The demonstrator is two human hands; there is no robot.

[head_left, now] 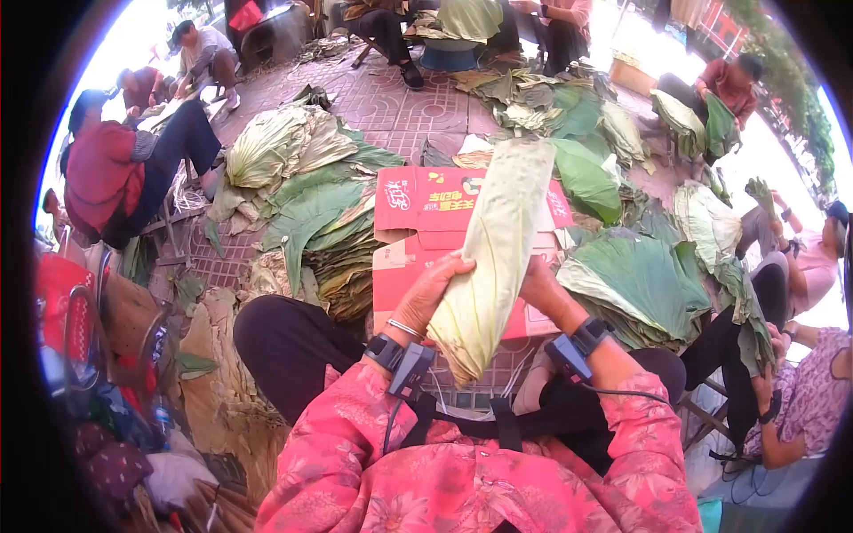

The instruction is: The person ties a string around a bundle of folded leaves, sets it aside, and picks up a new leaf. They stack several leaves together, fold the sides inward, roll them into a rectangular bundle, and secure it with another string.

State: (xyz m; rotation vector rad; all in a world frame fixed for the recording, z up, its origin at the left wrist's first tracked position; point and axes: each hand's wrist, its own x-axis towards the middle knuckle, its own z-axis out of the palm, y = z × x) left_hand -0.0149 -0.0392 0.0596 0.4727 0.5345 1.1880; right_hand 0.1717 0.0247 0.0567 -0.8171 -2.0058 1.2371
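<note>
A long, folded, pale green lotus leaf slants upward in front of me, over a flattened red cardboard box. My left hand is closed on its left edge near the lower part, the thumb lying over the front. On the opposite edge, my right hand grips it too, with most of its fingers hidden behind the leaf. Both wrists wear dark straps with small devices.
Stacked lotus leaves lie left and right of the cardboard. Seated people surround me, one in red at left and another in a patterned top at right. Red chair and bags crowd the left side.
</note>
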